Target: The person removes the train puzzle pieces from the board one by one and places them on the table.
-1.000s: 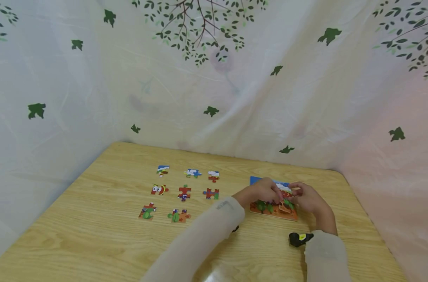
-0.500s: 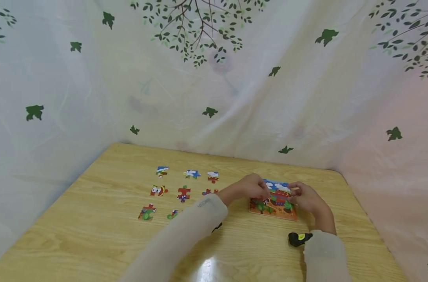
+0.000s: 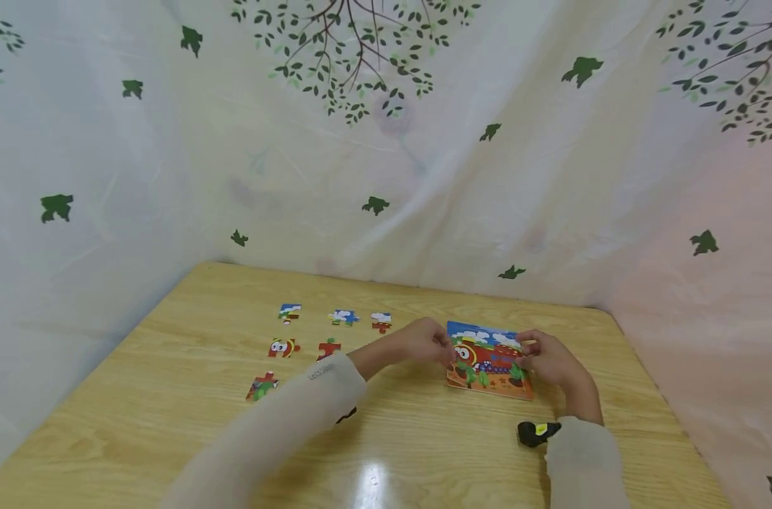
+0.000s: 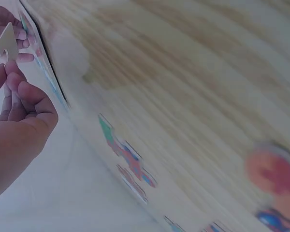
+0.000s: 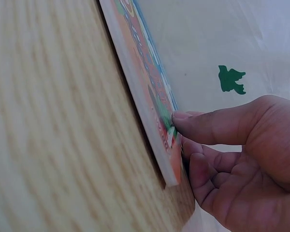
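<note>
A puzzle board [image 3: 488, 364] with a red cartoon train lies on the table toward the right. My left hand [image 3: 424, 341] is just off its left side. In the left wrist view, my left hand [image 4: 26, 104] pinches a jigsaw piece [image 4: 7, 42] between thumb and fingertips, its plain tan side showing; the head view hides this piece. My right hand [image 3: 551, 353] holds the board's right edge. The right wrist view shows its thumb [image 5: 203, 126] on the board's printed face [image 5: 157, 92] and the other fingers curled at the edge.
Several loose jigsaw pieces lie in rows on the left, among them one with eyes [image 3: 283, 348] and a red one [image 3: 329, 348]. My left sleeve [image 3: 284, 417] covers part of that area. A printed curtain [image 3: 335, 162] hangs behind the wooden table [image 3: 424, 452].
My left hand has lifted from the board's lower right and moved left across it with the jigsaw piece, uncovering the train picture. My right hand has stayed at the board's right edge.
</note>
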Tool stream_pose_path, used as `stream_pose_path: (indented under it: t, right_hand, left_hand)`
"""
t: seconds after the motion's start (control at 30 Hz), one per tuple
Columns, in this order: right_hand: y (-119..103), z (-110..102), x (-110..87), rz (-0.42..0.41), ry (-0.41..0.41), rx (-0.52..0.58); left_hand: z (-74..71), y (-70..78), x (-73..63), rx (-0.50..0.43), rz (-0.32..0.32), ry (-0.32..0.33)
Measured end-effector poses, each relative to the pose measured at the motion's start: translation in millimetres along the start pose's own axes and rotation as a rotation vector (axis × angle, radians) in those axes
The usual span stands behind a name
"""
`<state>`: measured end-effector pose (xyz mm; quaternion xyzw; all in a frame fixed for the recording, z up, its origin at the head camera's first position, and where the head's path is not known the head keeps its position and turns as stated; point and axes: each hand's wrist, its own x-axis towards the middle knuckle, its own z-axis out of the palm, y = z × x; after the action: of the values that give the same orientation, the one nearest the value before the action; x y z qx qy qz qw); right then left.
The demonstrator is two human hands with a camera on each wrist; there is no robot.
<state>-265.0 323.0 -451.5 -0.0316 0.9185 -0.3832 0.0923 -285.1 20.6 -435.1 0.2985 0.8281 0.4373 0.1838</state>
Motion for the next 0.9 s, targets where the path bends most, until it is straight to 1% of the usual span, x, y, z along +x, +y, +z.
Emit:
stream_pose_path:
  t: [0.23,0.4,0.57,0.77,0.9]
  right_hand:
    - [0.5,1.1,0.3,-0.002,0.012,0.002]
    - [2.5,1.2,1.4,-0.01,0.012,0.003]
    - [3.1,0.9,3.3,-0.006,0.015,-0.001]
    - [3.0,1.2,3.5,-0.001,0.023,-0.002]
    - [3.3,1.4,2.5,-0.003,0.025,0.011]
  left_hand:
    - [-12.1,-8.9,-30.4,0.031,-0.002,-0.05]
    - [-20.5,-18.0,-50.7,0.025,-0.018,-0.074]
    - [-29.1,-27.9,-70.1,0.043,-0.054,-0.057]
    - [-39.6,-36.5,-94.3,-0.002,-0.095,-0.039]
    - [-46.4,-42.9,-107.6,-0.025,-0.097,-0.034]
